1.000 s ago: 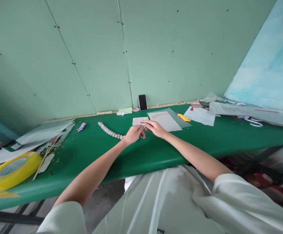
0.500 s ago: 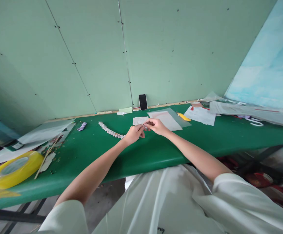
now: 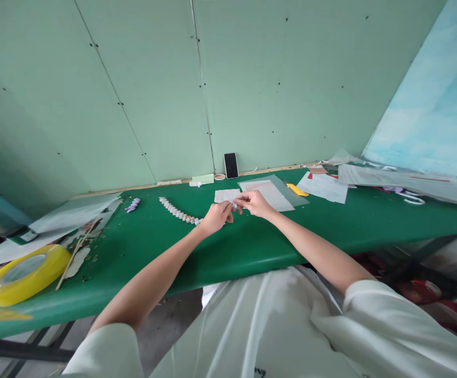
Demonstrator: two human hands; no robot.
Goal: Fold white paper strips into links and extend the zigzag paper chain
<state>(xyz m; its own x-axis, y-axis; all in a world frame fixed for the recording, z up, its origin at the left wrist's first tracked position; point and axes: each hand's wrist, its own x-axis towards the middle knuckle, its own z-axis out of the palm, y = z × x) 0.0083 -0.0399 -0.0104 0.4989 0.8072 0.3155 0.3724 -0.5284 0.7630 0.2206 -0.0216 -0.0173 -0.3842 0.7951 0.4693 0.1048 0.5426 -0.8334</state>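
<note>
A smooth, glossy green tabletop (image 3: 145, 262) carries everything. Along its right end lies a long, limp greyish sheet (image 3: 405, 185). Right of the middle, toward the far edge, a flat white paper (image 3: 270, 194) overlaps a translucent sheet (image 3: 290, 195). A shiny yellow tape roll (image 3: 56, 257) — a broad ring — lies by the near left corner.

The left hand (image 3: 216, 216) and right hand (image 3: 254, 202) are close together near the middle, fingertips pinched on a small pale piece (image 3: 234, 204). A folded chain (image 3: 178, 212), a zigzag band of pale little blocks, curves from farther left up to the left hand, where its end is hidden; I cannot tell whether it joins the piece.

A dark-screened phone (image 3: 231, 166) stands at the far edge, beyond the hands. Left of the chain sits a knobbly purple piece (image 3: 133, 205). Smallest is the pinched piece — between both hands' fingertips.
</note>
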